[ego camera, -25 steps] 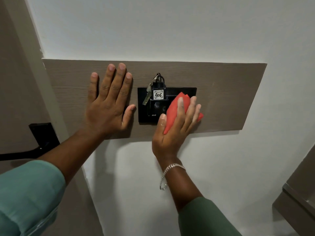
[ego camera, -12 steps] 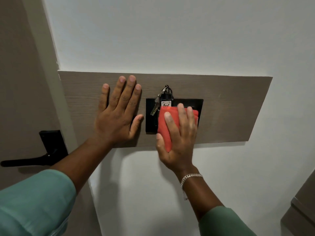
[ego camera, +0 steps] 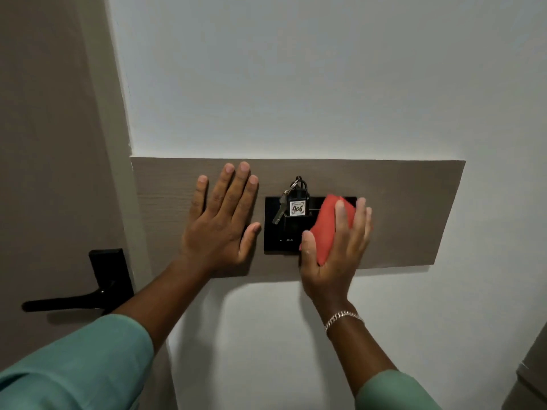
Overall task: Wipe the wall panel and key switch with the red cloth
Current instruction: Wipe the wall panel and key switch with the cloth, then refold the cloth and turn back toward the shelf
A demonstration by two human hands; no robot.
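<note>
A long brown wood-grain wall panel (ego camera: 414,214) runs across the white wall. In its middle sits a black key switch (ego camera: 278,235) with a key fob (ego camera: 297,207) tagged 406 and a metal key hanging from its slot. My right hand (ego camera: 334,258) presses a folded red cloth (ego camera: 327,229) flat against the right half of the switch, covering that part. My left hand (ego camera: 220,223) lies flat on the panel just left of the switch, fingers spread and pointing up, holding nothing.
A brown door at the left carries a black lever handle (ego camera: 88,294) below and left of the panel. White wall (ego camera: 296,84) surrounds the panel. A brown cabinet edge (ego camera: 532,377) shows at the lower right corner.
My right hand has slid the red cloth from the centre of the switch to its right half, uncovering the fob tag. My left hand stays flat. The view has tilted upward.
</note>
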